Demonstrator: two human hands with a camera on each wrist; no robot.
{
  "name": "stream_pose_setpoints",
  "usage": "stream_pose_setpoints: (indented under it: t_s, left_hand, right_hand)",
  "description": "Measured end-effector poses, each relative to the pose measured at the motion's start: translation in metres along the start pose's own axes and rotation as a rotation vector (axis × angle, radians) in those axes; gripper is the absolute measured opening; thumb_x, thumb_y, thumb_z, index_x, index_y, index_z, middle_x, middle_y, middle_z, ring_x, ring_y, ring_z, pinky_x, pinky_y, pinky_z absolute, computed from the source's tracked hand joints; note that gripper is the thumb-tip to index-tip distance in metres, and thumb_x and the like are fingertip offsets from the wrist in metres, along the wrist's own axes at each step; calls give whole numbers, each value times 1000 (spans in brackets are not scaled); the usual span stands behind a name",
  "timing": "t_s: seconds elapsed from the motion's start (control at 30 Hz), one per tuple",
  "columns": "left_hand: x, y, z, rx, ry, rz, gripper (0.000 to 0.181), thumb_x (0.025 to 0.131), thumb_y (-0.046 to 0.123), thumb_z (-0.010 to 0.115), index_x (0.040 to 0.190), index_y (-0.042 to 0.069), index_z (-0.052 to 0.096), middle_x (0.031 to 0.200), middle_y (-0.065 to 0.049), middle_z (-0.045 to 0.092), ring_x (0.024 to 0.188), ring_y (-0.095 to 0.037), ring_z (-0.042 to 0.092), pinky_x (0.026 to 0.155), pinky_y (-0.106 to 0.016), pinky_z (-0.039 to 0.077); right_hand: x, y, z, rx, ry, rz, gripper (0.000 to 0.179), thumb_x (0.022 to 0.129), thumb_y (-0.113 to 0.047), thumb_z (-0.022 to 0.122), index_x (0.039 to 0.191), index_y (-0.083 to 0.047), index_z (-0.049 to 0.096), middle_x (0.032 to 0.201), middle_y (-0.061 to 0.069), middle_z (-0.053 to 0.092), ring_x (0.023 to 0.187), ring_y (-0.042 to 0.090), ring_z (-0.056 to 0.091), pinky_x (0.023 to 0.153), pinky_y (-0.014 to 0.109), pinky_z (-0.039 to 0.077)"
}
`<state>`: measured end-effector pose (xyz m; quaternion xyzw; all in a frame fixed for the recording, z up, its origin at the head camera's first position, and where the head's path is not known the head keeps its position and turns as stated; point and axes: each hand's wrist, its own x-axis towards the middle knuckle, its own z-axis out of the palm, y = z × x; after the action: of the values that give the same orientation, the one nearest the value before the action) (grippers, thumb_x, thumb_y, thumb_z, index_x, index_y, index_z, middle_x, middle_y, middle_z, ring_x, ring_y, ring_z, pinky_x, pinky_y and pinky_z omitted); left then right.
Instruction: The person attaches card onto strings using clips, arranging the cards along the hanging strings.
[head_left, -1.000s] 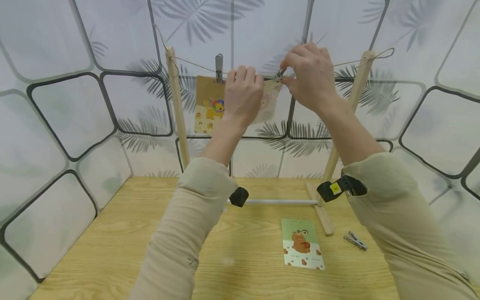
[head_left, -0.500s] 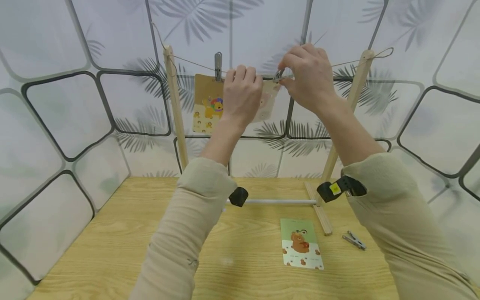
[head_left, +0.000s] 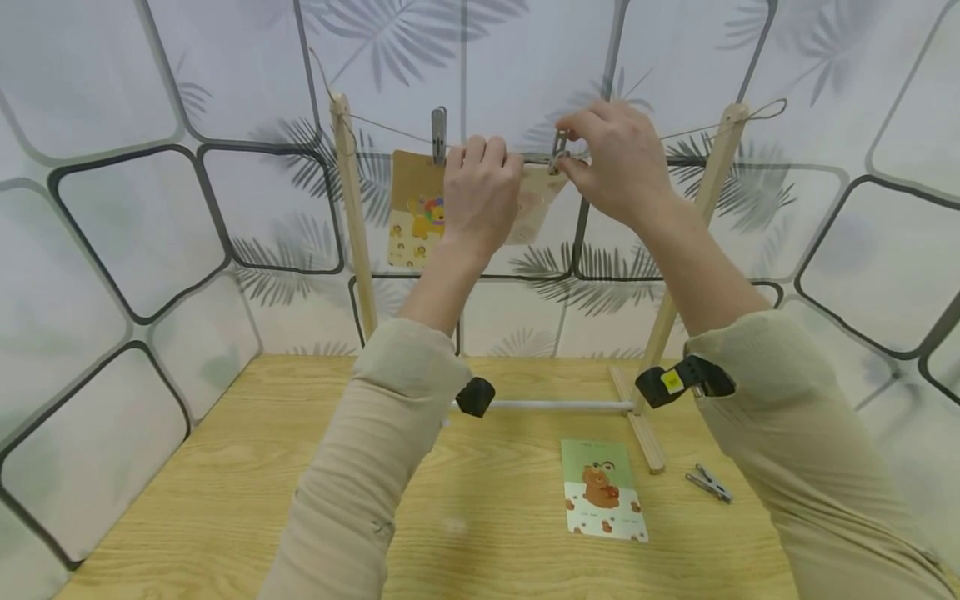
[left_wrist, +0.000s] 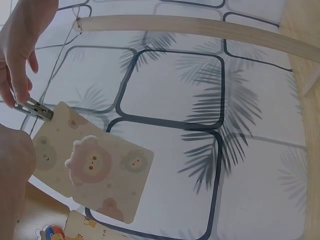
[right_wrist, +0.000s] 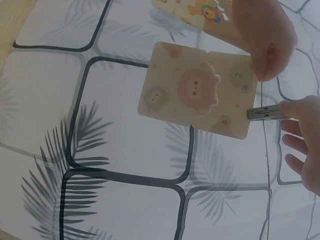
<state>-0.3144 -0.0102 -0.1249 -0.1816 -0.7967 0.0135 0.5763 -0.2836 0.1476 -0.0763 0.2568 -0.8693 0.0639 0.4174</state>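
Observation:
My left hand [head_left: 483, 192] pinches the upper edge of a beige card [right_wrist: 197, 90] with pink bear faces, right at the string [right_wrist: 265, 165]. With thumb and fingertips, my right hand [head_left: 618, 162] holds a metal clothespin [right_wrist: 265, 112] whose tip overlaps the card's upper corner at the string. In the head view the left hand covers part of this card. To its left, a brown and yellow lion card [head_left: 408, 204] hangs from the string under another metal clothespin [head_left: 438, 133], which stands upright.
The string runs between two wooden posts [head_left: 354, 217], joined low down by a white rod [head_left: 555, 405]. On the wooden table [head_left: 225, 483] lie a green bear card [head_left: 603, 490] and a loose metal clothespin [head_left: 708, 483]. A patterned curtain [head_left: 510, 317] stands behind.
The clothespin in my right hand has tipped from slanted to nearly upright, and that hand has sunk slightly. My left hand stays at the card's edge.

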Motion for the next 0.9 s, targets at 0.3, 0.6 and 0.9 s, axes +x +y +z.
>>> stream_pose_setpoints:
  t_s: [0.3, 0.6, 0.9]
  left_hand:
    - [-1, 3, -1, -9, -35, -4, 14, 86, 7, 52, 91, 6, 65, 93, -8, 59, 91, -25, 52, 82, -35, 38]
    - [-4, 3, 0, -6, -62, 7, 23, 87, 1, 43, 97, 5, 64, 96, -8, 59, 92, -25, 51, 84, -34, 37]
    - [-10, 7, 1, 3, 51, 80, 26, 90, 4, 39, 88, 5, 64, 93, -8, 61, 91, -25, 53, 81, -35, 37]
  right_hand:
    - [-1, 0, 0, 0, -19, 14, 33, 90, -12, 58, 121, 0, 57, 101, 16, 65, 95, 34, 52, 87, 44, 38]
    - [-6, 3, 1, -10, 34, 10, 26, 90, -11, 56, 111, 3, 61, 97, 16, 64, 95, 33, 54, 83, 45, 40]
    - [-16, 11, 8, -49, 60, -6, 23, 90, -13, 54, 104, 3, 64, 93, 16, 63, 90, 35, 54, 74, 48, 41]
